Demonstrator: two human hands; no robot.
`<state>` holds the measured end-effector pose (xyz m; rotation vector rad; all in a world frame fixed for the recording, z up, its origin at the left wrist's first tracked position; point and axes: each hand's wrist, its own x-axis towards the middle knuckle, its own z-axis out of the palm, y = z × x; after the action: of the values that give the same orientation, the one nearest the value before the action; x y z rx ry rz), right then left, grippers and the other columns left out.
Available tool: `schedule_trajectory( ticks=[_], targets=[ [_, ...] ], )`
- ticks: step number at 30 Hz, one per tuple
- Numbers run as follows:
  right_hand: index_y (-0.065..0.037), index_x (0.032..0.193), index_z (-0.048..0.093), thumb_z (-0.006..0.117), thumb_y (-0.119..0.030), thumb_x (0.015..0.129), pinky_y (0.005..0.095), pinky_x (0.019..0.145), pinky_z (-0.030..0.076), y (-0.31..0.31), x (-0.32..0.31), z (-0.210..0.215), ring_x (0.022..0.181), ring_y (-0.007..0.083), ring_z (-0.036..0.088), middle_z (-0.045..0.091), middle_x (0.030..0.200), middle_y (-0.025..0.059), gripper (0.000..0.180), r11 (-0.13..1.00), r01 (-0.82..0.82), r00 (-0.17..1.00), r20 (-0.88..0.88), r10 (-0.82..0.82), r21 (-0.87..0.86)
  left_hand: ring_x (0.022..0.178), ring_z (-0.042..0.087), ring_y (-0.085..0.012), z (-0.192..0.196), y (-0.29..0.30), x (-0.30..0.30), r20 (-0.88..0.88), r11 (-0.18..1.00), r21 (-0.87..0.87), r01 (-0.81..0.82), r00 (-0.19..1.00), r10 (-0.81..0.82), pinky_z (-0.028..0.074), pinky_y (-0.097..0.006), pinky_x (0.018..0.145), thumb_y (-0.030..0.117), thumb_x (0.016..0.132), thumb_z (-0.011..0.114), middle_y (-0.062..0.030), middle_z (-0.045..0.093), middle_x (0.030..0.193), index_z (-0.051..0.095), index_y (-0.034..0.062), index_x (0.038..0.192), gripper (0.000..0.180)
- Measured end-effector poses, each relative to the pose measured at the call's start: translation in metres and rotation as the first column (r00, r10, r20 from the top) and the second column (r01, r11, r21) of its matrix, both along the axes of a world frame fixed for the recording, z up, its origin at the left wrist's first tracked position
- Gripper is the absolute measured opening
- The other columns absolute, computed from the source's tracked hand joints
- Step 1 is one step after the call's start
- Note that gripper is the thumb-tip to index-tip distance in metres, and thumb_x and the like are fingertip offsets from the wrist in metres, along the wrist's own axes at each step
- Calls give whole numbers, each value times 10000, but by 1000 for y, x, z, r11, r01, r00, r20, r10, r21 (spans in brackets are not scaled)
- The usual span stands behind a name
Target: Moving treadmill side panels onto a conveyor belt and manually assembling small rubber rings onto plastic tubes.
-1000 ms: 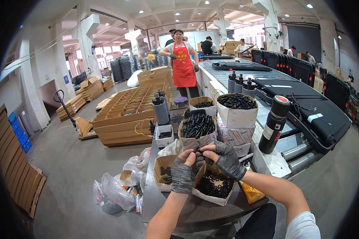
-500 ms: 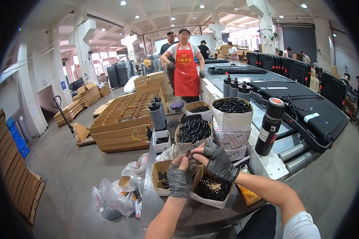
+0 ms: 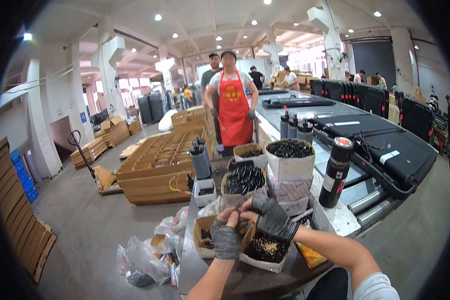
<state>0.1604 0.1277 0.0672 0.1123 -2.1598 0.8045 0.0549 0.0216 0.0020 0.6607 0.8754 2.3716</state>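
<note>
My left hand (image 3: 226, 239) and my right hand (image 3: 271, 218), both in grey fingerless gloves, meet over the near boxes with their fingertips pinched together. What they hold is small and dark; I cannot make out its kind. Below my right hand sits an open carton (image 3: 261, 264) of small black rings. Partly covered by my left hand is another open carton (image 3: 201, 250) with small black parts. Just beyond my fingers stands a box (image 3: 230, 200) heaped with black elongated parts (image 3: 243, 179).
A white box (image 3: 291, 170) of black parts rests on stacked cartons. A black spray can (image 3: 335, 175) stands on the ledge beside a roller conveyor (image 3: 367, 202) carrying black panels. Plastic bags (image 3: 147, 260) lie left of the table (image 3: 187, 272). A person in a red apron (image 3: 233, 112) stands ahead.
The view has tilted up a little, so the table and my hands sit lower. My fingers stay together. The person in the apron has lowered a raised arm.
</note>
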Motion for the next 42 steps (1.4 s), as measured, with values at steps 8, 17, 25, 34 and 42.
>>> schedule_trajectory(
  ticks=[8,17,25,34,42],
  targets=[
    [-3,1123,584,665,-43,861,287,828,514,9,0,-11,914,143,624,660,951,86,276,867,-209,961,69,268,-453,828,660,-216,3,-2,3,7,998,-46,42,999,-42,564,-322,693,141,914,645,-117,662,1017,580,32,1110,234],
    [14,1125,591,684,-72,852,277,780,515,11,2,13,863,136,615,652,916,67,301,962,-127,973,160,169,-242,905,654,-211,2,1,-1,-122,987,-157,-20,992,0,571,-333,809,109,912,641,-142,646,1040,579,-16,1136,263],
    [-18,957,637,660,-103,841,366,779,500,11,8,12,866,298,635,652,904,129,146,969,-37,995,96,14,243,999,606,-177,5,-6,4,-148,967,-93,238,957,-249,525,-308,839,143,957,567,-75,637,1101,540,32,1262,325],
    [-24,1001,628,653,-99,863,310,772,502,15,-1,23,853,199,631,642,882,83,159,973,-107,978,156,140,-204,890,642,-176,26,-6,-7,-143,984,-52,173,973,-179,546,-296,786,79,898,627,-107,642,1056,585,-3,1186,302],
    [-28,992,644,666,-127,875,282,770,507,9,8,12,850,130,624,654,892,50,155,996,-44,987,148,56,-79,871,648,-167,19,-9,5,-243,990,-117,77,964,-104,562,-286,748,108,901,644,-100,642,1022,576,-18,1193,325]
  ],
)
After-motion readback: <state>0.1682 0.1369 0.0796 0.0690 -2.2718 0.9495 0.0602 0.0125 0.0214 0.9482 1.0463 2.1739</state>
